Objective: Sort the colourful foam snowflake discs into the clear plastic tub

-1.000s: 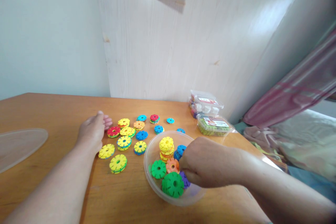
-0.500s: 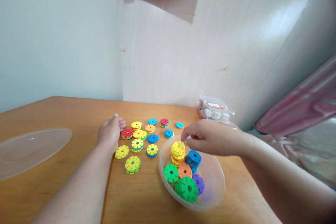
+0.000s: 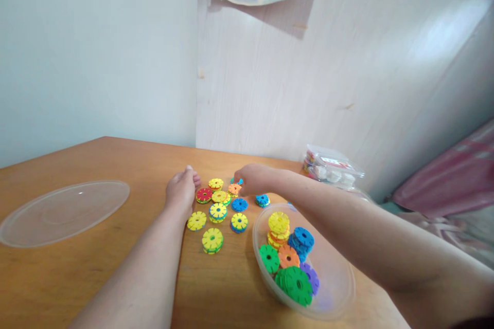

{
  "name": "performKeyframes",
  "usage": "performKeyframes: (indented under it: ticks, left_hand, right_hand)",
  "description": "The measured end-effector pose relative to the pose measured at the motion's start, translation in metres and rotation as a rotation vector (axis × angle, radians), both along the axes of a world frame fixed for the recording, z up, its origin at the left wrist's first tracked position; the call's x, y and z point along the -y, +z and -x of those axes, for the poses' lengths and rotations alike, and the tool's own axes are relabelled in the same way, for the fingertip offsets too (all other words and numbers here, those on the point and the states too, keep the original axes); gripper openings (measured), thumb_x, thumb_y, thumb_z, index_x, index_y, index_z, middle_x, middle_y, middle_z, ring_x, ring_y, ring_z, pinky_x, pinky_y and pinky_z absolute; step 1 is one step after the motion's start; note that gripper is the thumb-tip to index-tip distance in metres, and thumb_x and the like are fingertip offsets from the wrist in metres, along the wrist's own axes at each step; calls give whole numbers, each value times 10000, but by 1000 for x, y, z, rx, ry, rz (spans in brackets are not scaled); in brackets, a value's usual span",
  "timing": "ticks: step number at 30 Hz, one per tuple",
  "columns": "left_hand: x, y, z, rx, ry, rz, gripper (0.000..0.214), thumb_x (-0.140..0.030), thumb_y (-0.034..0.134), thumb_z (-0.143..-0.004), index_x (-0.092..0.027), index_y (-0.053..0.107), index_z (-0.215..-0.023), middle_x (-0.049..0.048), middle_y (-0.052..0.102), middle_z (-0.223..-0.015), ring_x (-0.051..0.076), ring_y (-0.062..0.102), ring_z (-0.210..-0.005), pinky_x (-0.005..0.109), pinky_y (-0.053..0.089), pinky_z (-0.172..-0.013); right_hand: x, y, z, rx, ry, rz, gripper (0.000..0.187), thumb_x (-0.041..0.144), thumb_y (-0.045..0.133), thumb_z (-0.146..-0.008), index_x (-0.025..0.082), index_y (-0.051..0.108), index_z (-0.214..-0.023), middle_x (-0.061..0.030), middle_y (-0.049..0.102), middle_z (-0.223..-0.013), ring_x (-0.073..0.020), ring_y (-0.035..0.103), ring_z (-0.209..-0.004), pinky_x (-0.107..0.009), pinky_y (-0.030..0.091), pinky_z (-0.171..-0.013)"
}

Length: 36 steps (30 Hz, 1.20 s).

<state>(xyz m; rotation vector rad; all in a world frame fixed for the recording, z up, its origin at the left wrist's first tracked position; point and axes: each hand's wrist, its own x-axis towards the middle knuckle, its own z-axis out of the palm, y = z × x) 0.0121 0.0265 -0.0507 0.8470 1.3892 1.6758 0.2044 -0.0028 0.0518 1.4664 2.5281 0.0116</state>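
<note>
Several notched plastic discs lie in small stacks on the wooden table, among them a yellow stack [image 3: 212, 240], a red disc [image 3: 204, 195] and a blue disc [image 3: 240, 205]. My left hand [image 3: 181, 191] rests on its side left of them, fingers slightly bent and apart, holding nothing. Over the far stacks is my right hand [image 3: 251, 180], beside an orange disc [image 3: 234, 189]; its fingertips are mostly hidden. A clear plastic bowl [image 3: 343, 288] holds a yellow stack [image 3: 278, 222], a blue stack [image 3: 303, 239], green discs [image 3: 296, 285], an orange disc [image 3: 288, 257] and purple discs [image 3: 311, 278].
A clear oval lid [image 3: 69, 213] lies flat at the left of the table [image 3: 135, 159]. Clear plastic boxes [image 3: 334, 167] stand at the back right. The wall [image 3: 250, 87] rises behind the table, and pink cloth [image 3: 443, 180] hangs at the right.
My right hand has moved from above the bowl's yellow stack to the far disc stacks on the table. My left hand stays by the discs. The view has shifted slightly left.
</note>
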Motion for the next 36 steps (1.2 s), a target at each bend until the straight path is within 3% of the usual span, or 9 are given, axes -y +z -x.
performKeyframes:
  ticks: [6,16,21,25,30,36]
  left_hand:
    - [-3,-3,0,2,-2,-3,289,-421,532,-839,-151,622,-788,88,688,-748,174,661,-644,319,535,-671]
    - [-2,-2,-2,18,-9,3,285,-413,523,-852,-151,620,-797,113,705,-826,190,690,-745,300,532,-678]
    - [-1,-1,-2,22,-5,0,282,-404,529,-856,-147,615,-777,96,689,-783,164,657,-656,293,525,-662]
    - [0,2,-2,1,1,0,274,-390,531,-855,-142,612,-771,69,669,-739,141,620,-596,269,501,-616]
    - [-2,2,-1,-3,-1,4,280,-380,519,-863,-138,612,-759,54,660,-709,132,614,-594,249,482,-596]
    - [-8,-2,1,-22,0,-6,277,-375,522,-866,-133,615,-767,57,661,-706,146,641,-620,262,507,-620]
  right_hand:
    - [-16,-9,16,100,-11,16,628,430,692,-733,155,632,-1295,-168,672,-1218,-314,632,-1072,-341,491,-751]
    - [-16,-9,22,108,21,45,509,370,659,-772,151,669,-1232,-159,694,-1167,-275,647,-999,-318,469,-718]
    - [-12,1,8,4,8,-9,501,393,664,-766,139,660,-1199,-146,683,-1168,-252,634,-984,-295,445,-685]
    - [19,19,-15,-78,25,-86,450,363,653,-775,161,641,-1177,-105,681,-1117,-215,617,-921,-290,417,-677]
    - [93,42,-42,-105,43,-131,360,396,617,-828,231,636,-1148,-67,639,-1103,-198,598,-884,-300,388,-685]
    - [151,34,-69,-39,91,-100,205,345,580,-872,238,648,-1033,-43,610,-978,-166,555,-749,-296,328,-613]
